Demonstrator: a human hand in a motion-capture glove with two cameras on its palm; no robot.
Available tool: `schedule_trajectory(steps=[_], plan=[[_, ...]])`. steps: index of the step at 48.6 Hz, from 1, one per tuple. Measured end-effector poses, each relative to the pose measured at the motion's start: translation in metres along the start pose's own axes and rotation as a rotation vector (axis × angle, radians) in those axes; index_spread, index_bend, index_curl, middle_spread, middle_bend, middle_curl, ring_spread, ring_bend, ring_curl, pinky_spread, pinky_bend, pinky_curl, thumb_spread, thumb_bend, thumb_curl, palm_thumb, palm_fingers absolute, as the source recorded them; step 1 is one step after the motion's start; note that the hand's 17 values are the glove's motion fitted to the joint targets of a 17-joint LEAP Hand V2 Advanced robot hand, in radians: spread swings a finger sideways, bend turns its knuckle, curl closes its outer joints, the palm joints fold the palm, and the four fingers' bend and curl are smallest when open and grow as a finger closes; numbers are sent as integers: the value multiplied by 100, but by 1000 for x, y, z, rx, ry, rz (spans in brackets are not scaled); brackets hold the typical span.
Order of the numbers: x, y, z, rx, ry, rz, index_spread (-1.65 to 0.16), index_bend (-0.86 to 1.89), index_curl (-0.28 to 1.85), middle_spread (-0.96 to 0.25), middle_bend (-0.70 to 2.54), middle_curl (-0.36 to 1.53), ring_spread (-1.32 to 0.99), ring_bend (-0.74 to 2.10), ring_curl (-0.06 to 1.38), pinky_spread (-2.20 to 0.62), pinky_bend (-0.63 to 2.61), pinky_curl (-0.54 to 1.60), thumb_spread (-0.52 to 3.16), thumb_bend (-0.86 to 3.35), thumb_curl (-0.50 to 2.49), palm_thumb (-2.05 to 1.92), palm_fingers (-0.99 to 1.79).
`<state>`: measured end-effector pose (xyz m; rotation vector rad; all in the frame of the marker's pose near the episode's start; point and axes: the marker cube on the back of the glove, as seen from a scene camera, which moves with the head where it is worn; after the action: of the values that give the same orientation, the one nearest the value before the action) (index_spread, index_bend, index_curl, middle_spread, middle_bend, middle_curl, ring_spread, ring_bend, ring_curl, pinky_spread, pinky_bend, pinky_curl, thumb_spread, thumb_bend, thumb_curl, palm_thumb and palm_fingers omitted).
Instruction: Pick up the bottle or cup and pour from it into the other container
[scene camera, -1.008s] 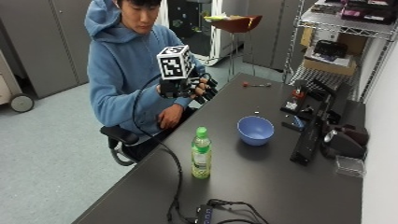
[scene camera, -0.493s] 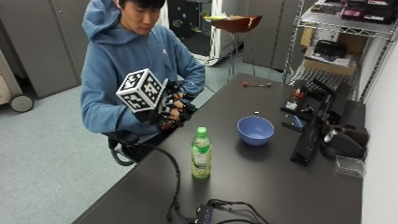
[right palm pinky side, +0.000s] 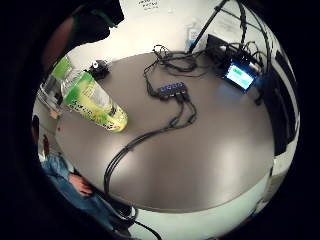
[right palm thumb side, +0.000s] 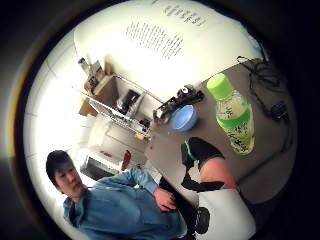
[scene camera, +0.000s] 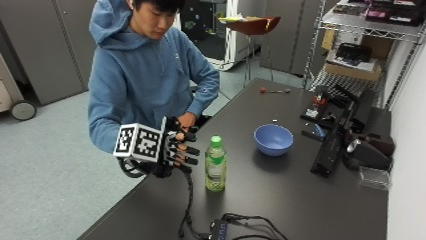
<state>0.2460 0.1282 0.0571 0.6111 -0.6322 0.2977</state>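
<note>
A clear bottle with a green cap and green label stands upright on the dark table; it also shows as the bottle and the bottle in the palm views. A blue bowl sits a little beyond it toward the shelf, seen too as the bowl. My gloved right hand hovers just beside the bottle at the table's near edge, fingers spread toward it and holding nothing. A small gap remains between fingertips and bottle.
A cable hub with black cables lies at the table's near end. Black devices and a clear box line the wall side. A wire shelf stands behind. The person's bare hand rests at the table edge.
My gloved hand has come down from chest height and moved toward the bottle, now level with its side. The bottle and bowl have not moved.
</note>
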Motion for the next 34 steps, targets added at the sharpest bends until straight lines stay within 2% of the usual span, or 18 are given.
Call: schedule_trajectory(steps=[8,34], plan=[[20,0,21,27,-225,76,-35,9,15,4,19,33,6,51,32,22,61,37,88,-4,43,71,22],[29,-5,120,104,-565,165,-28,11,15,13,16,30,13,61,33,24,66,36,85,-3,39,66,17]])
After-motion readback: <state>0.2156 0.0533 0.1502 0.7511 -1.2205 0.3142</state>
